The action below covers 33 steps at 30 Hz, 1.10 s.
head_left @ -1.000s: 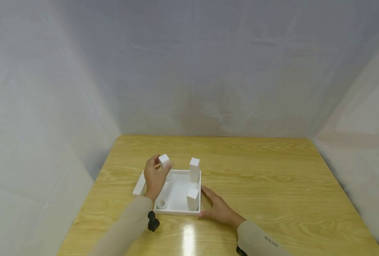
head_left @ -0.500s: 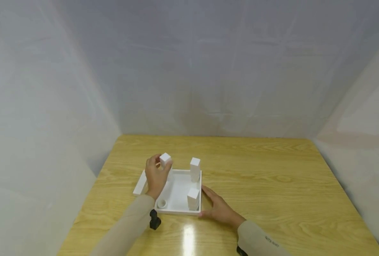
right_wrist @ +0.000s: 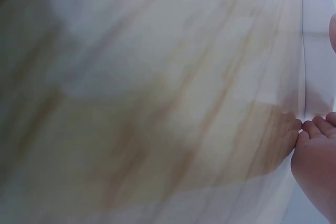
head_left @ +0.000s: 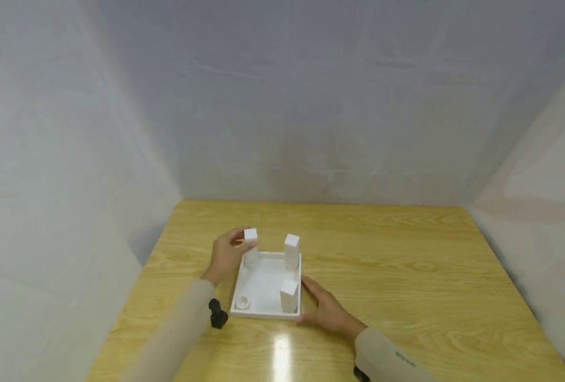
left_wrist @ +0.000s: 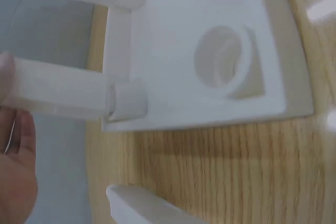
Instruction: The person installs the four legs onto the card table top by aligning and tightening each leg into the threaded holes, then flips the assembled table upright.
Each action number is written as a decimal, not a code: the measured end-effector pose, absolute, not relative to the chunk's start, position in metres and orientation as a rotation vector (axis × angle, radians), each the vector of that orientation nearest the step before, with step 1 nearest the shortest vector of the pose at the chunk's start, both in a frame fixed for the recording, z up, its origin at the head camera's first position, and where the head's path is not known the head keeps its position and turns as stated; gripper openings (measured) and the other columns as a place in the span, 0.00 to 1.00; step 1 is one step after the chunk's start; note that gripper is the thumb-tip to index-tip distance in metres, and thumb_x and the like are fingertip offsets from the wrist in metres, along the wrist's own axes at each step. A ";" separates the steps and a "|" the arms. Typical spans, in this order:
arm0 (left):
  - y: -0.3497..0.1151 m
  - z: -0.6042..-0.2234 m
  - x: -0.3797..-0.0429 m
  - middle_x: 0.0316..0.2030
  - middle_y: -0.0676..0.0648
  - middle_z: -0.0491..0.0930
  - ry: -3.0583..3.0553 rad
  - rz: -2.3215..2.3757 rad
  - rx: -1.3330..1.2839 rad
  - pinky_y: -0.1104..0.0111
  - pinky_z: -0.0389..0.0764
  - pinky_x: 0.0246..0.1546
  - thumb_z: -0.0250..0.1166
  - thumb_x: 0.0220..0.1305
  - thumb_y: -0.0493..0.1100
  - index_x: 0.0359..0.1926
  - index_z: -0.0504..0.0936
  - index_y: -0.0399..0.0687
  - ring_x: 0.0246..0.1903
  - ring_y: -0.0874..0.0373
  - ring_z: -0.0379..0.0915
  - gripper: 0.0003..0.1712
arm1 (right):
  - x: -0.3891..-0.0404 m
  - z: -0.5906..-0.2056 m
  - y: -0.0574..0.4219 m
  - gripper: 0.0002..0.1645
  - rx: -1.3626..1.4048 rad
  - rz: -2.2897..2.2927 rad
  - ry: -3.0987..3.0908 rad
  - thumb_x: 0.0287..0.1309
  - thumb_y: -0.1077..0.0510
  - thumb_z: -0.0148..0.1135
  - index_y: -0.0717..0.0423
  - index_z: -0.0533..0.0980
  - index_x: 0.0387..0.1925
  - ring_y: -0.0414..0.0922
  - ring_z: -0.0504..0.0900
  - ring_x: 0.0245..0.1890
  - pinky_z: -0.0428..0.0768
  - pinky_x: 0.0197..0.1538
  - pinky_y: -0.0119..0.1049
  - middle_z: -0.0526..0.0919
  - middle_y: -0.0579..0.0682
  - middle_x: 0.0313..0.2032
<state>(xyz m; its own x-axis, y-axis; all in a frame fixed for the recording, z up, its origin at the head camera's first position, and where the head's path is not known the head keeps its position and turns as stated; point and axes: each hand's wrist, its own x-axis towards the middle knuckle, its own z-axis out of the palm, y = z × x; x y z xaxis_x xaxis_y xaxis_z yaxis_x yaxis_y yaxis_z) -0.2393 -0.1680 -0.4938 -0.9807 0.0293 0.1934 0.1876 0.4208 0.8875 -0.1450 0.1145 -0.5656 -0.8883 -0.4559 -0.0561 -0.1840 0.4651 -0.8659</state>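
Note:
With thumb and fingers, my left hand [head_left: 226, 253] grips the top of a white square-sided post [left_wrist: 65, 88]. The post stands nearly upright over the back left corner of a white rimmed tray-like panel [head_left: 266, 316]; its lower end meets a round socket [left_wrist: 129, 99] there. In the front left corner is another round socket [head_left: 242, 302], with nothing in it. Two similar posts, one at back right [head_left: 292, 252] and one at front right [head_left: 289, 297], stand upright on the panel. My right hand [head_left: 327, 310] rests against the panel's right side, fingers extended, thumb at the front corner.
A loose white piece [left_wrist: 144, 205] lies on the wooden table [head_left: 406, 276] just left of the panel, hidden behind my left arm in the head view. Pale sheeting [head_left: 330, 106] hangs around the table's back and sides.
My left hand and forearm have swung out to the left around the post, which now looks straighter and shows more of its side. My right hand and the panel have hardly moved.

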 end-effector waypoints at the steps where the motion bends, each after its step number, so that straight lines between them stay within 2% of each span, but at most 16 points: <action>1: -0.173 -0.492 -0.241 0.49 0.40 0.81 -2.561 -1.637 -0.207 0.59 0.80 0.50 0.72 0.55 0.46 0.56 0.79 0.42 0.49 0.48 0.78 0.28 | -0.145 -0.565 0.115 0.65 -0.549 -1.392 2.437 0.43 0.44 0.76 0.50 0.48 0.75 0.57 0.50 0.72 0.51 0.71 0.57 0.51 0.55 0.74; 6: -0.187 -0.485 -0.247 0.49 0.43 0.81 -2.692 -1.708 -0.258 0.64 0.81 0.48 0.71 0.55 0.49 0.58 0.79 0.48 0.48 0.51 0.78 0.28 | -0.144 -0.564 0.116 0.64 -0.569 -1.398 2.429 0.43 0.44 0.76 0.52 0.48 0.75 0.57 0.50 0.72 0.51 0.71 0.56 0.51 0.55 0.74; 12: -0.190 -0.483 -0.249 0.50 0.41 0.81 -2.730 -1.713 -0.303 0.64 0.81 0.47 0.70 0.55 0.50 0.59 0.78 0.46 0.48 0.51 0.78 0.30 | -0.143 -0.563 0.117 0.64 -0.578 -1.390 2.436 0.44 0.44 0.76 0.54 0.48 0.75 0.58 0.50 0.72 0.52 0.71 0.57 0.51 0.57 0.73; 19: -0.190 -0.482 -0.246 0.59 0.39 0.74 -2.714 -1.764 -0.325 0.58 0.76 0.57 0.70 0.57 0.48 0.65 0.72 0.46 0.58 0.46 0.72 0.35 | -0.142 -0.564 0.115 0.64 -0.565 -1.413 2.421 0.43 0.45 0.76 0.55 0.48 0.75 0.58 0.50 0.72 0.52 0.71 0.57 0.51 0.57 0.73; 24: -0.177 -0.479 -0.235 0.64 0.37 0.68 -2.614 -1.777 -0.229 0.56 0.70 0.63 0.72 0.56 0.44 0.68 0.66 0.42 0.62 0.43 0.66 0.40 | -0.143 -0.564 0.115 0.65 -0.572 -1.402 2.436 0.43 0.44 0.76 0.55 0.48 0.75 0.57 0.51 0.72 0.52 0.71 0.56 0.52 0.57 0.73; 28: -0.159 -0.479 -0.223 0.66 0.37 0.63 -2.530 -1.707 -0.129 0.55 0.69 0.63 0.72 0.56 0.43 0.68 0.64 0.39 0.63 0.42 0.63 0.42 | -0.142 -0.565 0.117 0.64 -0.574 -1.388 2.444 0.43 0.43 0.75 0.54 0.48 0.75 0.57 0.51 0.72 0.53 0.71 0.57 0.52 0.57 0.73; 33: -0.141 -0.487 -0.218 0.59 0.33 0.68 -2.385 -1.612 -0.017 0.53 0.73 0.58 0.74 0.52 0.39 0.64 0.68 0.33 0.56 0.40 0.68 0.40 | -0.142 -0.566 0.117 0.64 -0.568 -1.389 2.432 0.44 0.42 0.75 0.53 0.48 0.75 0.58 0.51 0.72 0.52 0.71 0.58 0.51 0.56 0.74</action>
